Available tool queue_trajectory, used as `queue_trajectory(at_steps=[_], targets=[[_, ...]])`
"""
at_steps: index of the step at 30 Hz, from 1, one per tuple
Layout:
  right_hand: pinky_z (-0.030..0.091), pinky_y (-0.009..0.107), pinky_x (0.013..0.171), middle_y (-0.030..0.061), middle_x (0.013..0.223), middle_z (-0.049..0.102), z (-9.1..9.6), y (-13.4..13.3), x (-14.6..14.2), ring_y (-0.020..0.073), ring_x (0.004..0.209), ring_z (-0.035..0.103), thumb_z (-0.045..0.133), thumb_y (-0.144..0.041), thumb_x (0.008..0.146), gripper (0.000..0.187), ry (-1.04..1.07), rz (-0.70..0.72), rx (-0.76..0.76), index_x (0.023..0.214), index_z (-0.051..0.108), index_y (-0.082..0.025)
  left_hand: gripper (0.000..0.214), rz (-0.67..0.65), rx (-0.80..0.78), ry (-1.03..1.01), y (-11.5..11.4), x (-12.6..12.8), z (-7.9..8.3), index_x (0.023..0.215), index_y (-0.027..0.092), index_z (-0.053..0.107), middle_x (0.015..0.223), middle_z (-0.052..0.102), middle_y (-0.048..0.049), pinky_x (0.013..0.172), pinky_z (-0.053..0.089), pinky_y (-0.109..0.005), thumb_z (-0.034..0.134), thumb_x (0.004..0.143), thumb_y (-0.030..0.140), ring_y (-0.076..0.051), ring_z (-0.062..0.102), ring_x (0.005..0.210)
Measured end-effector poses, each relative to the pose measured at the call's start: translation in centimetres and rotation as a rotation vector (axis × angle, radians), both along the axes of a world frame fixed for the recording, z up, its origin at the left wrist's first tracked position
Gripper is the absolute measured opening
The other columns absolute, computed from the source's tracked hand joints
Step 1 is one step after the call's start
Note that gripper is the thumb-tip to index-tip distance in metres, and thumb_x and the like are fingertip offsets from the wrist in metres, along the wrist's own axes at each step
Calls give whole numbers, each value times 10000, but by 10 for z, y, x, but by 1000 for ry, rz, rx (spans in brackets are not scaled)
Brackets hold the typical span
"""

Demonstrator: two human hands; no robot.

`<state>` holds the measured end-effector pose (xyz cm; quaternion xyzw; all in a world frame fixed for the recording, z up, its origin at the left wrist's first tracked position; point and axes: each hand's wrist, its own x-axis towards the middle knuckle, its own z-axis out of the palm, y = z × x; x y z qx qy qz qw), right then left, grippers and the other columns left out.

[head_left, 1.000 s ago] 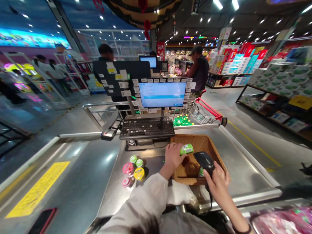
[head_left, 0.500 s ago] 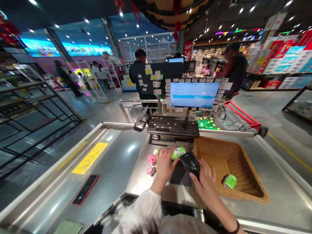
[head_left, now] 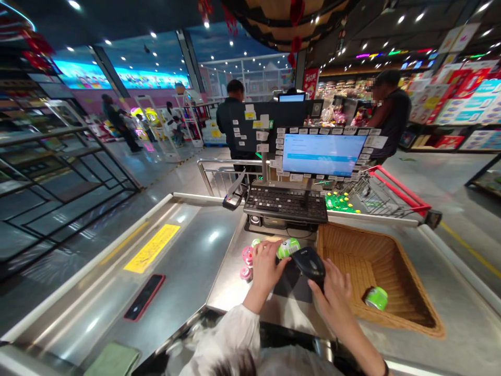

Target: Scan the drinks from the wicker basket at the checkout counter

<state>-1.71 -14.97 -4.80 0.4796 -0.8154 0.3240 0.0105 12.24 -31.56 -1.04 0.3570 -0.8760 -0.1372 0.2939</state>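
My left hand [head_left: 268, 267] is closed on the left end of a small green-and-white container [head_left: 289, 247], held on its side with a barcode showing. Wrapped round a black handheld barcode scanner [head_left: 308, 262] is my right hand [head_left: 335, 286]; the scanner's head points at the container. Beside my left hand stand small pink-topped containers [head_left: 246, 274] and one more with a green top [head_left: 255, 243], partly hidden by my fingers. A similar green container [head_left: 377, 298] lies in the wicker basket [head_left: 420, 292] to the right.
Behind my hands are a keyboard [head_left: 287, 203] and a monitor [head_left: 324, 154]. On the metal counter [head_left: 191, 250] at left lie a phone [head_left: 144, 296] and a folded green cloth [head_left: 112, 359]. A shopping cart [head_left: 403, 190] with green bottles stands beyond, near two people.
The whole view has shifted slightly, so things appear further right. My hands keep hold of the green container and the scanner, with little movement between them.
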Motion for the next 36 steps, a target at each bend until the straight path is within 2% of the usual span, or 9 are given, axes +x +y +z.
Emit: queue_trajectory(at_steps=[3, 6, 10, 13, 17, 20, 24, 30, 36], targets=[[137, 663, 1213, 165, 1510, 514, -1, 1, 0, 329, 1474, 377, 231, -666, 999, 688, -8, -4, 0, 1431, 494, -200, 461, 22, 14, -22, -1, 3, -1, 1284, 292, 648, 1215, 711, -69, 1073, 339, -485, 751, 860, 438, -305, 557, 1205], [148, 653, 1212, 174, 1518, 502, 1, 2, 0, 327, 1473, 376, 214, -685, 990, 726, -24, -8, 3, 1433, 491, -181, 439, 43, 50, -82, -12, 9, -5, 1232, 301, 659, 1209, 713, -44, 1092, 329, -481, 778, 822, 404, -287, 564, 1207], [158, 643, 1213, 173, 1516, 499, 2, 3, 1, 323, 1472, 374, 204, -693, 985, 735, -30, -1, 7, 1417, 506, -180, 456, 54, 105, -259, -48, 19, -12, 1214, 287, 656, 1149, 735, -30, 1163, 273, -472, 786, 789, 386, -260, 598, 1179], [152, 650, 1211, 169, 1507, 508, -1, 3, 1, 324, 1465, 382, 215, -690, 991, 716, -23, 29, 14, 1402, 519, -188, 440, 85, 112, -392, -81, 23, -16, 1236, 289, 653, 1183, 728, -47, 1154, 291, -450, 744, 831, 435, -266, 590, 1209], [136, 667, 1204, 161, 1476, 541, -6, 2, 1, 327, 1447, 401, 232, -679, 1002, 681, 7, 59, -14, 1383, 531, -201, 485, 141, 109, -443, -118, 22, -19, 1292, 257, 608, 1238, 708, -89, 1121, 323, -444, 714, 865, 462, -286, 578, 1239], [150, 662, 1199, 162, 1467, 551, -8, 0, 3, 329, 1442, 409, 249, -666, 1010, 656, 27, 64, -45, 1369, 544, -204, 506, 141, 115, -491, -134, 14, -24, 1297, 238, 584, 1219, 713, -93, 1127, 320, -419, 741, 848, 411, -271, 583, 1237], [168, 651, 1192, 160, 1463, 560, -15, -2, 2, 334, 1433, 422, 269, -643, 1017, 624, 68, 56, -72, 1366, 547, -207, 487, 123, 121, -557, -139, -6, -38, 1281, 245, 589, 1259, 701, -93, 1151, 292, -411, 743, 827, 333, -265, 540, 1300], [185, 648, 1183, 167, 1445, 579, -25, -3, -4, 329, 1401, 464, 250, -654, 1016, 648, 129, 13, -86, 1373, 544, -200, 506, 199, 155, -625, -127, -43, -68, 1292, 194, 586, 1241, 703, -137, 1132, 316, -436, 674, 795, 199, -289, 561, 1270], [178, 650, 1195, 163, 1472, 554, -17, 0, -10, 328, 1439, 422, 234, -665, 1004, 682, 70, -10, -12, 1413, 515, -196, 584, 277, 257, -676, -120, -63, -94, 1342, 122, 579, 1190, 713, -219, 1141, 310, -533, 675, 779, 240, -380, 571, 1286]])
